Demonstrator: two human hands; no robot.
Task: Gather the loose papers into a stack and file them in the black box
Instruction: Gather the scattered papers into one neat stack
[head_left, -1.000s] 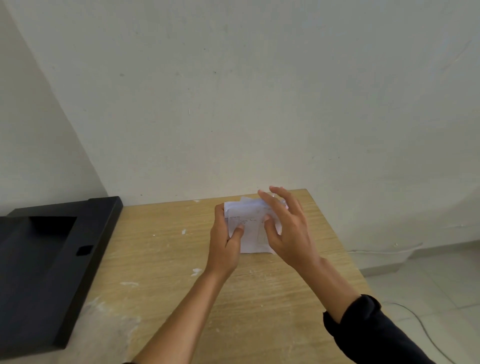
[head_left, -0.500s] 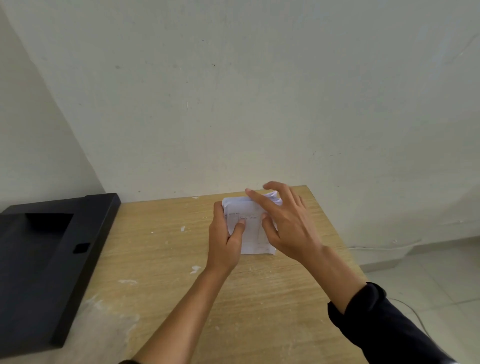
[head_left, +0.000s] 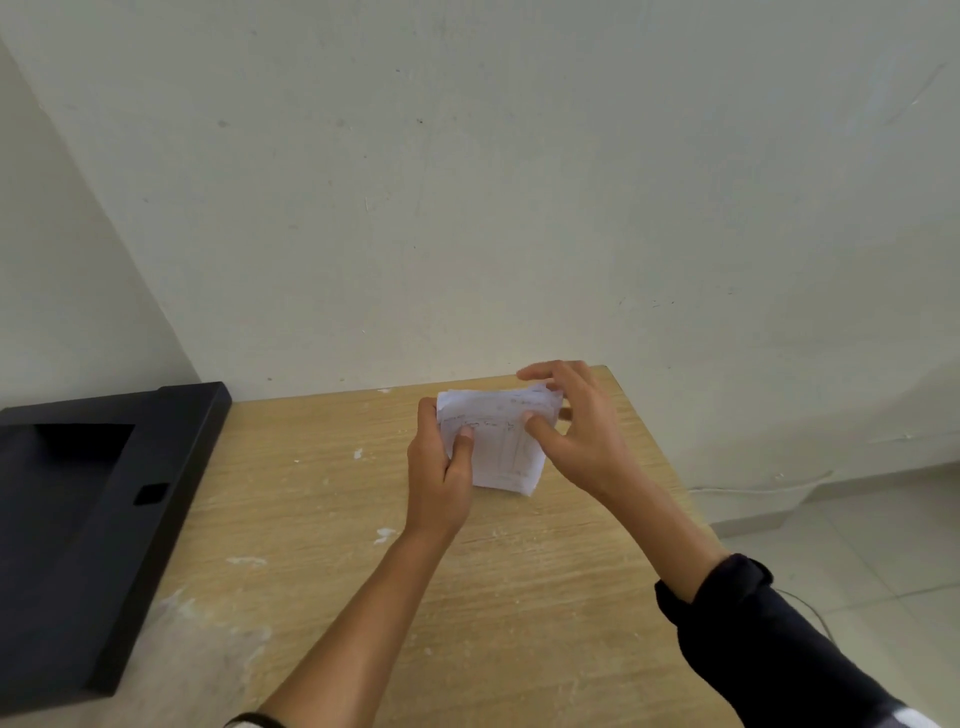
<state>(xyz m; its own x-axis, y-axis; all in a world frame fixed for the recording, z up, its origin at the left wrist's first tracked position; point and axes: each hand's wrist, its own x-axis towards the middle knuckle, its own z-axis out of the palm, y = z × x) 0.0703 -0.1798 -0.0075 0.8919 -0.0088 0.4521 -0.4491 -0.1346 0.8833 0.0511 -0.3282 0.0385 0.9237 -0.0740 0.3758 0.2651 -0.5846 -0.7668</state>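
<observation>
**Inspector:** Head view, materials and shapes?

**Assistant:** One wood-grain table (head_left: 322, 545), paint-flecked; one matte black box (head_left: 171, 467), angular, at nine o'clock, well apart from the papers.

**Inspector:** Papers?

**Assistant:** One thin white stack of papers (head_left: 501, 441), faintly ruled, at twelve o'clock above the tabletop; sheet count unreadable.

**Inspector:** Hands?

**Assistant:** Two; left hand (head_left: 439, 478) pinches the stack's left edge, thumb on top; right hand (head_left: 582, 436) grips the right edge, fingers curled over the far corner; one dark sleeve (head_left: 769, 639).
</observation>
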